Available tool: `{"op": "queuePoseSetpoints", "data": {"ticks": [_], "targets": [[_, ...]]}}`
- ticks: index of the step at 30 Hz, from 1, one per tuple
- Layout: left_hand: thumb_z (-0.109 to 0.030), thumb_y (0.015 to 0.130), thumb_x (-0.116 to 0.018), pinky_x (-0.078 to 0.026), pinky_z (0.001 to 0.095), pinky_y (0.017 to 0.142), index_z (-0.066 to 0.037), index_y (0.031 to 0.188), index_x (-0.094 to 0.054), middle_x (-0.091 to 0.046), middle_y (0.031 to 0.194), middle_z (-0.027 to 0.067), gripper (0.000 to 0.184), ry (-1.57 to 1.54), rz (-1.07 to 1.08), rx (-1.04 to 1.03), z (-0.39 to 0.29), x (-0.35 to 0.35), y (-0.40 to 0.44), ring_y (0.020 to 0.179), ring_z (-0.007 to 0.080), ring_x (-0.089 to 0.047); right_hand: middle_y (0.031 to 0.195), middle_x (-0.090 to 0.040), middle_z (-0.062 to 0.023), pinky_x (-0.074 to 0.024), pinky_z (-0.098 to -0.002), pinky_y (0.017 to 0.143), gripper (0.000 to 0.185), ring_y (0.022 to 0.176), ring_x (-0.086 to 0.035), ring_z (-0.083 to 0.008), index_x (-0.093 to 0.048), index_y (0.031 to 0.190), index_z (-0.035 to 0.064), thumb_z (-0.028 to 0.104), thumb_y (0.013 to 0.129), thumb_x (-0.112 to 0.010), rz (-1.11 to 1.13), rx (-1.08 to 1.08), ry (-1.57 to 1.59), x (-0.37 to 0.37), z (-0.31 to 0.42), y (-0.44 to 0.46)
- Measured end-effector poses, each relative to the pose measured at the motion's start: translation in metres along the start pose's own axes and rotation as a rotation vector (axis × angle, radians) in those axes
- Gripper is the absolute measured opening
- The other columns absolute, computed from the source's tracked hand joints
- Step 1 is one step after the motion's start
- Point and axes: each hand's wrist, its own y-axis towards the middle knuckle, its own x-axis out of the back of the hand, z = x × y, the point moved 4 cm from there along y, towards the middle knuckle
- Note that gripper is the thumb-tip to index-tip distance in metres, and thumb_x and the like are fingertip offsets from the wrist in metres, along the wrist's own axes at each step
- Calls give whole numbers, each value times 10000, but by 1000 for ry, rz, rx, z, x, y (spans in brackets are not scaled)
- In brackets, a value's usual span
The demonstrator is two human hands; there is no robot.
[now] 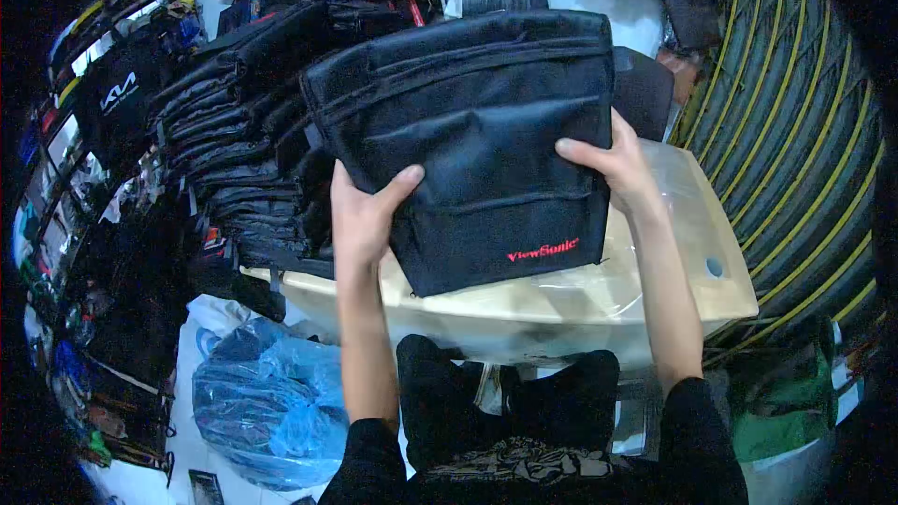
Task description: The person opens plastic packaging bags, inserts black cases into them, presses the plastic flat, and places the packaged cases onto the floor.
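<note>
A black fabric bag (496, 150) with red "ViewSonic" lettering near its lower right corner is held up over the cream-coloured table (730, 290). My left hand (367, 210) grips the bag's left edge, its thumb lying on the front face. At the right edge my right hand (613, 164) holds the bag the same way, thumb on the front. The fingers of both hands are mostly hidden behind the bag. A tall stack of folded black bags (248, 150) lies just left of the held bag.
A blue plastic bag (271, 402) sits on the floor at the lower left. Striped green and yellow material (795, 131) fills the right side. Green fabric (781, 393) lies at the lower right, and a black Kia bag (120, 93) is at the left.
</note>
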Motion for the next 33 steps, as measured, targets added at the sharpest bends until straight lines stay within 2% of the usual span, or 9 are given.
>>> {"op": "queuePoseSetpoints", "data": {"ticks": [7,9,12,16,19,24,26,28,33], "targets": [[-112,854,-619,-423,420,916,140,1268,-382,-577,1139,309,540,554,-397,-471,-28,-78,-24,1082,437,-558,1100,-595,-279,-453,-447,872,463,1022,-580,-437,-426,1268,-40,53,835,-559,-412,490,-421,-67,33,-16],[-154,872,-593,-409,416,942,154,1283,-343,-540,1183,328,571,510,-326,-349,-32,-100,-20,1102,446,-534,1360,-376,-333,-332,-451,1047,607,1261,-394,-452,-327,1326,-111,177,851,-571,-273,683,-501,-91,34,-8],[-155,830,-591,-384,407,980,167,1338,-245,-494,1203,368,694,354,-180,-493,-16,-103,7,1120,447,-510,1232,-554,-216,-385,-341,990,599,1141,-537,-259,-371,1329,-58,268,887,-609,-85,539,-415,-85,34,-4],[-108,674,-666,-399,403,967,136,1315,-284,-478,1227,303,785,502,-14,-637,-21,-120,30,1080,414,-519,1207,-509,-305,-417,-401,977,787,1105,-532,-421,-415,1234,-119,440,764,-708,-63,634,-604,-72,54,-17],[8,755,-645,-450,339,949,78,1439,78,-557,1175,191,997,296,322,-589,-4,-132,26,1056,256,-556,1248,-492,-244,-396,-396,988,875,1147,-498,-354,-365,1296,-79,385,694,-799,-38,693,-520,-57,78,-9],[115,725,-619,-491,325,886,-162,1387,-357,-516,1226,93,764,-551,803,-477,-19,-159,14,1106,214,-530,1196,-538,-196,-457,-359,924,841,1072,-551,-287,-402,1273,-70,302,659,-838,-68,540,-423,-15,98,-4],[-84,792,-660,-233,349,1060,-99,1442,-289,-346,1420,124,748,-565,788,-444,-24,-172,0,1313,244,-310,1085,-606,-149,-502,-334,829,674,947,-604,-245,-482,1181,-80,250,690,-806,-82,484,-338,9,103,-6],[82,791,-581,-435,372,986,-64,1346,-433,-500,1301,117,593,-646,737,-245,-12,-173,-1,1226,245,-473,997,-646,-114,-520,-322,767,499,847,-632,-216,-553,1094,-74,190,725,-760,-145,393,-371,39,105,-9],[-62,818,-639,-448,378,936,-52,1180,-598,-558,1251,112,364,535,972,-290,60,-145,-95,1137,269,-536,895,-677,-94,-523,-319,696,331,767,-654,-202,-620,989,-63,152,756,-716,-385,94,-404,150,152,-70]]}}
